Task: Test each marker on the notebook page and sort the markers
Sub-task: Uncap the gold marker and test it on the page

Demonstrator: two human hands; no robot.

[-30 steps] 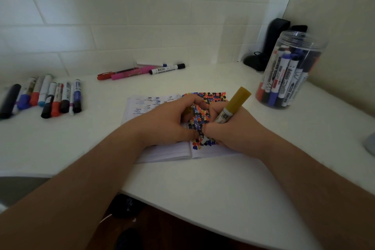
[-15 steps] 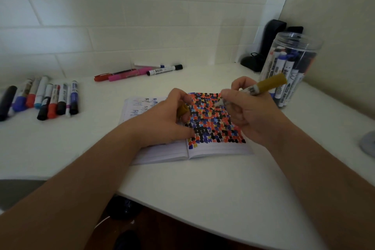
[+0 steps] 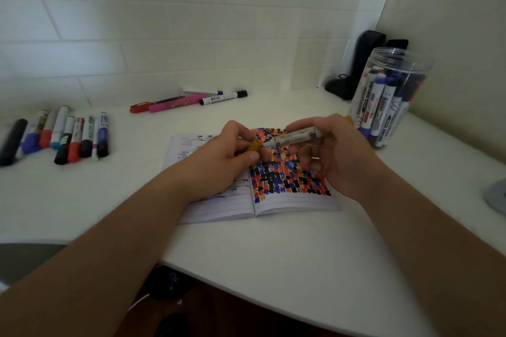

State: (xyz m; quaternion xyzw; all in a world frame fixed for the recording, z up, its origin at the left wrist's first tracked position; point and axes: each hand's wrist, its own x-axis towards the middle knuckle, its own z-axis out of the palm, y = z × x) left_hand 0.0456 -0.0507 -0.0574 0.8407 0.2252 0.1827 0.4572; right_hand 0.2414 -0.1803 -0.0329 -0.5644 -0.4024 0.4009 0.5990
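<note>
An open notebook (image 3: 295,201) lies on the white desk, its right page covered in orange, black, blue and yellow blotches. Above that page my right hand (image 3: 339,156) grips a yellow marker (image 3: 297,136), held level with its tip pointing left. My left hand (image 3: 227,157) pinches the marker's yellow cap (image 3: 254,146) right at that tip. The far yellow end of the marker is mostly hidden behind my right fingers.
A row of several markers (image 3: 68,135) lies at the left. A red pen, a pink marker and a black-capped marker (image 3: 223,97) lie by the tiled wall. A clear jar (image 3: 388,101) of markers stands at the right, dark objects (image 3: 361,63) behind it.
My right hand lifted the yellow marker off the page and turned it level, tip to the left. My left hand brought the cap up to the tip.
</note>
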